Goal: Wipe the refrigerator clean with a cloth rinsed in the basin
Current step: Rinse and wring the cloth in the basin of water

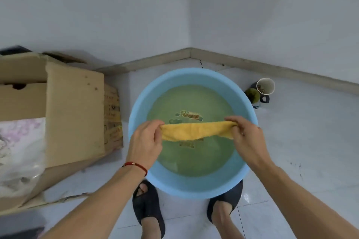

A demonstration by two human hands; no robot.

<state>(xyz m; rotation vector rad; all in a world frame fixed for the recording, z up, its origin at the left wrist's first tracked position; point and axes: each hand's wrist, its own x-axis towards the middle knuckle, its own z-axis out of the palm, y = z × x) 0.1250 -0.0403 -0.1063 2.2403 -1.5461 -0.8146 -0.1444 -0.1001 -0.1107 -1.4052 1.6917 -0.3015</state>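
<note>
A round blue basin point(139, 103) stands on the tiled floor in a corner, holding greenish water. Over its middle a yellow cloth point(194, 131) is stretched sideways, above the water. My left hand point(144, 141) grips the cloth's left end, and a red cord circles that wrist. My right hand point(246, 136) grips the right end. The refrigerator is not in view.
An open cardboard box point(73, 114) with plastic wrap inside sits left of the basin. A white paper cup point(265, 85), a dark mug and a small green thing stand at the back right near the skirting. My feet in dark slippers point(147, 209) touch the basin's near rim.
</note>
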